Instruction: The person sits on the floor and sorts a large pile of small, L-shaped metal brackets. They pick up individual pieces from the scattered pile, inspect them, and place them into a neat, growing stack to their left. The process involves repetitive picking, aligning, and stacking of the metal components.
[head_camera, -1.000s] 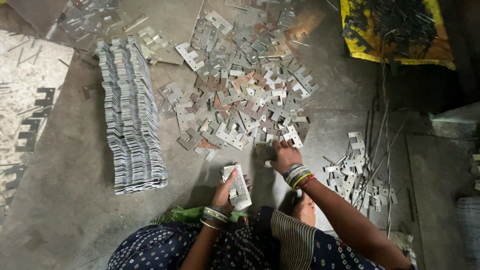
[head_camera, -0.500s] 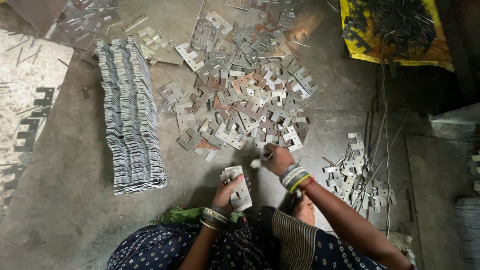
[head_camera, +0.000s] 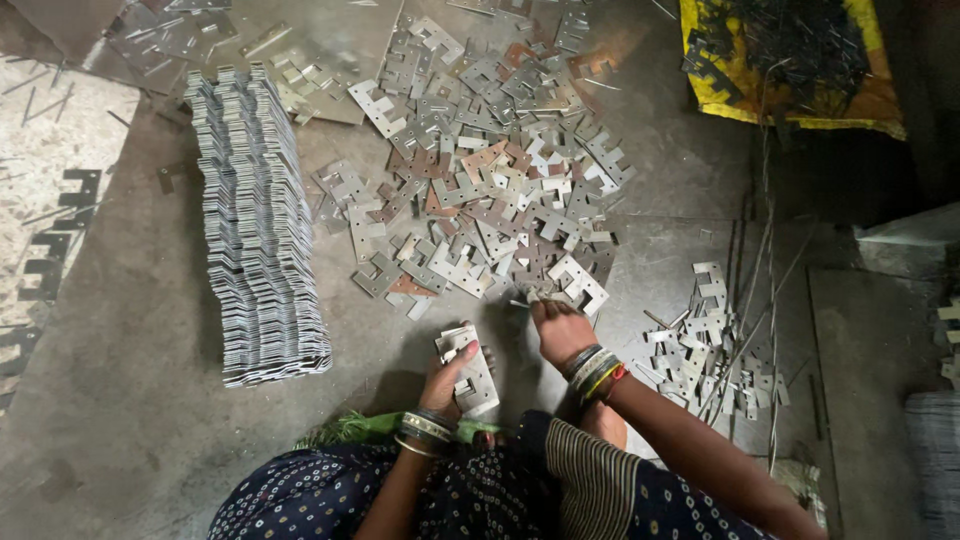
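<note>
Pinching a plate (head_camera: 545, 296), right hand (head_camera: 562, 332) fingers close; left hand (head_camera: 447, 378) grips a small stack (head_camera: 468, 372).

Long neat stack (head_camera: 258, 225) of metal plates lies on the grey floor (head_camera: 110, 400), left of the loose heap. Small pile (head_camera: 712, 345) of plates at right, thin wires (head_camera: 765, 250) running across it. Yellow sack (head_camera: 790, 60) top right holds dark scrap. Cut sheet offcuts (head_camera: 50, 230) far left. Green cloth (head_camera: 350, 430) near bottom.
</note>
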